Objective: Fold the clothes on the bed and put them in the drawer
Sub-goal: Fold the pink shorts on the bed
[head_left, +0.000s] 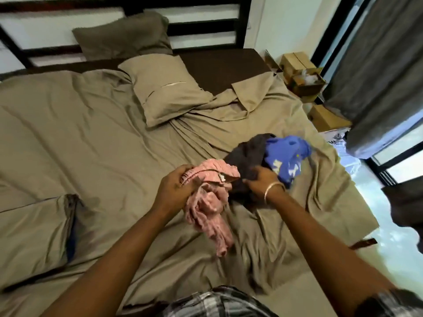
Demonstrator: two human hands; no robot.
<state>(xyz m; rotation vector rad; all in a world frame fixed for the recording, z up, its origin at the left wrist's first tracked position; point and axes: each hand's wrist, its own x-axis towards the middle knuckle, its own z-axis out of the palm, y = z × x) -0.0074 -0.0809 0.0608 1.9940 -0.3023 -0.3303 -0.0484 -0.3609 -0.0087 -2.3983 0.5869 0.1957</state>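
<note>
Head view, bed (pixel 96 124) under a creased tan sheet; three garments bunched together right of centre. Left hand (pixel 176 186) grips the pink garment (pixel 210 202), fingers curled round its gathered waistband; the rest hangs crumpled down onto the sheet. Right hand (pixel 263 179) (bangle (pixel 273 191) at the wrist) holds the dark garment (pixel 247 159), fingers curled into the cloth. Blue garment (pixel 286 156) with white print lies touching the dark one, on its far right side; blurred. Two pillows (pixel 164 88) near the dark headboard (pixel 201 26). Containers: open cardboard boxes (pixel 302 74) on the floor beside the bed, near the grey curtain (pixel 377 65); one holds something white and crumpled, the others' contents cannot be told. No drawer in view.
</note>
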